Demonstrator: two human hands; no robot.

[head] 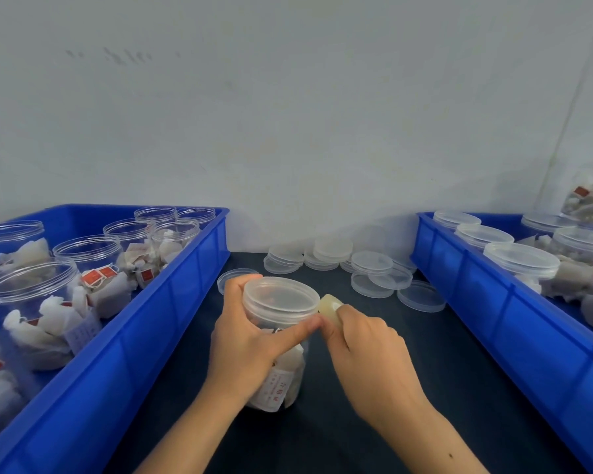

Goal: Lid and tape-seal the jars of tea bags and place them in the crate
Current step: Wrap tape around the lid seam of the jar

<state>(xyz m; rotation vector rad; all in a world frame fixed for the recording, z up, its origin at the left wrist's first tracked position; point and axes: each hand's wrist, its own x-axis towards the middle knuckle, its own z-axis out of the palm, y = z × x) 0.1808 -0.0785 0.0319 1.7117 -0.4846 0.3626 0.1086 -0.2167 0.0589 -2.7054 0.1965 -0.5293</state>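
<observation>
One lidded jar of tea bags (277, 340) is being held upright on the dark table (425, 371), midway between two blue crates. It is being gripped by the left hand (243, 340), whose fingers are wrapped round the far side while the thumb (297, 331) is being pressed against the wall just under the translucent lid (279, 295). A small roll of clear tape (330, 307) is being pinched in the closed right hand (374, 364), its edge being held against the lid's rim, touching the left thumb tip.

In the left crate (144, 336), seven open jars can be counted with tea bags and red tags inside; more are being cut off at the frame's lower left edge. In the right crate (514, 323), about six lidded jars are being shown, some lying on their sides; the count is uncertain because they overlap.

Behind the held jar, roughly ten loose lids (374, 268) are being left scattered and partly stacked on the table, and one more lid (231, 276) is being half hidden by the left fingers. A pale wall (288, 114) is being seen beyond.
</observation>
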